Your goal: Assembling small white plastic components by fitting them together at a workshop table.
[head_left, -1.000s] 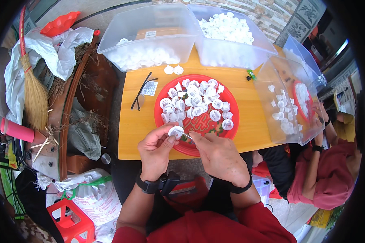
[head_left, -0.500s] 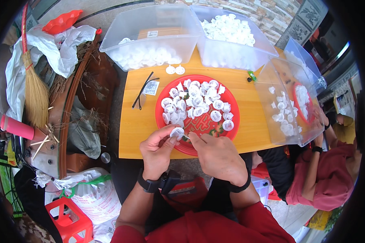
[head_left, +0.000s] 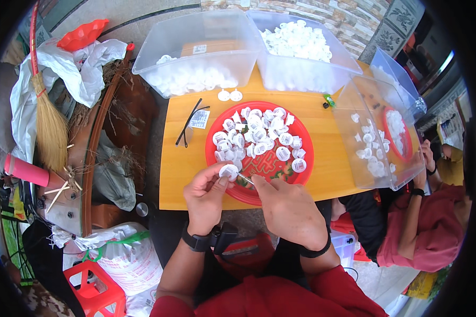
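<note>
My left hand (head_left: 206, 201) pinches a small round white plastic part (head_left: 229, 171) over the near left edge of a red round tray (head_left: 307, 145). From the other side, the closed fingers of my right hand (head_left: 291, 211) grip a thin metal tool (head_left: 245, 178). Its far end reaches the right edge of the part; the end itself is too small to make out, and its back end is hidden in my fingers. Many similar white parts (head_left: 259, 135) lie heaped on the tray, some showing printed faces.
Two clear bins, a left one (head_left: 195, 45) and a right one (head_left: 307, 71), hold white parts at the table's (head_left: 182, 182) back. Eyeglasses (head_left: 188, 122) lie left of the tray. A clear box (head_left: 354, 164) stands at the right, with a co-worker's hand (head_left: 427, 156) behind it.
The whole view has shifted slightly down. More of the metal tool shows between my hands, and the white part is turned a little; both hands keep their grips.
</note>
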`<action>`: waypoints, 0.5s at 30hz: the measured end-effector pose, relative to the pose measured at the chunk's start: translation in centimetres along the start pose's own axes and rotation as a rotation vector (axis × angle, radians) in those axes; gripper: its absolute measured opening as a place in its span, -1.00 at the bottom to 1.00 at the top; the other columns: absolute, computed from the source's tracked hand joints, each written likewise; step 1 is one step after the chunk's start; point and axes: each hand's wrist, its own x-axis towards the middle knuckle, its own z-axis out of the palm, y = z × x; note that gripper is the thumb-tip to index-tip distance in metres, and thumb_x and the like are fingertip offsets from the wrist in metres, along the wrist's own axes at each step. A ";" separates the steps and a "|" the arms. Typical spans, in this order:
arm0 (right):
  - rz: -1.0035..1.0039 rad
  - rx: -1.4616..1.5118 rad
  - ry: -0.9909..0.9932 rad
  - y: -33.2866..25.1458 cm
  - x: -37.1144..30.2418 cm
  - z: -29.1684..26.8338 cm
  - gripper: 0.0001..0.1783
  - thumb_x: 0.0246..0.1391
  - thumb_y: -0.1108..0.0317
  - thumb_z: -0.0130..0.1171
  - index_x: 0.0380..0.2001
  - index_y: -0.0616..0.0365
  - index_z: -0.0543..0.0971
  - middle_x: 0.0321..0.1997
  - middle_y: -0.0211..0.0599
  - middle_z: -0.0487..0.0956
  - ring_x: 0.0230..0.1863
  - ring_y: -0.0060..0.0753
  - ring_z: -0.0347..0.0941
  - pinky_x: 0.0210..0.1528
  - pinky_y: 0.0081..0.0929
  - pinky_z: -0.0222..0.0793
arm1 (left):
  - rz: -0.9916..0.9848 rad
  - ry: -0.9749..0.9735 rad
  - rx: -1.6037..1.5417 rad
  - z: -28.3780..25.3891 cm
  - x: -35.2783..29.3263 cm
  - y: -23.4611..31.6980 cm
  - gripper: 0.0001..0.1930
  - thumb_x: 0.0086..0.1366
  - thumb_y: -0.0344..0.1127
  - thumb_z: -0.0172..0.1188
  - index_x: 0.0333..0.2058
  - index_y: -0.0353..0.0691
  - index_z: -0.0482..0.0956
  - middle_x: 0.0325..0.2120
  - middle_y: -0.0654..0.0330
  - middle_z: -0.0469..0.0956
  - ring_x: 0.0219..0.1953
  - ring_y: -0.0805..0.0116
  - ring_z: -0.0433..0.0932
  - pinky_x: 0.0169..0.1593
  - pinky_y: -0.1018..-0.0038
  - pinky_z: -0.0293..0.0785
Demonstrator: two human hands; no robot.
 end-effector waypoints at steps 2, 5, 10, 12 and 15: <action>-0.005 0.049 0.047 0.4 -0.2 -0.2 -0.59 -0.17 0.48 0.02 -0.15 0.35 0.41 -0.52 -0.08 0.48 -0.53 -0.08 0.46 -0.52 -0.26 0.36 | -0.045 -0.020 -0.137 0.0 0.1 0.2 -0.78 0.18 -0.62 0.01 -0.17 -0.43 0.45 -0.19 0.03 0.50 -0.30 0.42 0.50 -0.22 0.56 0.43; 0.007 0.124 0.056 0.8 -0.2 -0.1 -0.60 -0.18 0.48 0.02 -0.16 0.33 0.43 -0.55 -0.09 0.48 -0.53 -0.08 0.46 -0.51 -0.26 0.36 | -0.052 -0.063 -0.254 0.0 0.1 0.2 -0.77 0.18 -0.60 0.02 -0.16 -0.43 0.44 -0.15 -0.01 0.48 -0.27 0.40 0.50 -0.21 0.55 0.43; -0.011 0.133 0.064 0.8 -0.2 0.3 -0.60 -0.18 0.49 0.00 -0.16 0.33 0.43 -0.56 -0.08 0.48 -0.53 -0.08 0.46 -0.51 -0.26 0.36 | -0.039 -0.073 -0.252 0.1 0.0 0.2 -0.77 0.17 -0.60 0.03 -0.16 -0.43 0.44 -0.11 -0.03 0.46 -0.26 0.39 0.50 -0.22 0.54 0.44; -0.006 0.126 0.056 0.9 -0.1 0.5 -0.61 -0.18 0.49 0.01 -0.16 0.33 0.43 -0.56 -0.08 0.48 -0.52 -0.08 0.46 -0.51 -0.25 0.36 | -0.039 -0.071 -0.222 0.2 0.0 0.2 -0.77 0.17 -0.60 0.03 -0.16 -0.43 0.44 -0.12 -0.03 0.46 -0.26 0.39 0.50 -0.22 0.54 0.44; 0.012 0.112 0.032 0.8 0.0 0.5 -0.61 -0.18 0.49 0.01 -0.17 0.33 0.43 -0.56 -0.07 0.48 -0.51 -0.08 0.46 -0.50 -0.25 0.36 | -0.028 -0.076 -0.192 0.2 -0.1 0.1 -0.77 0.17 -0.60 0.04 -0.16 -0.43 0.45 -0.12 -0.03 0.46 -0.26 0.39 0.51 -0.22 0.54 0.44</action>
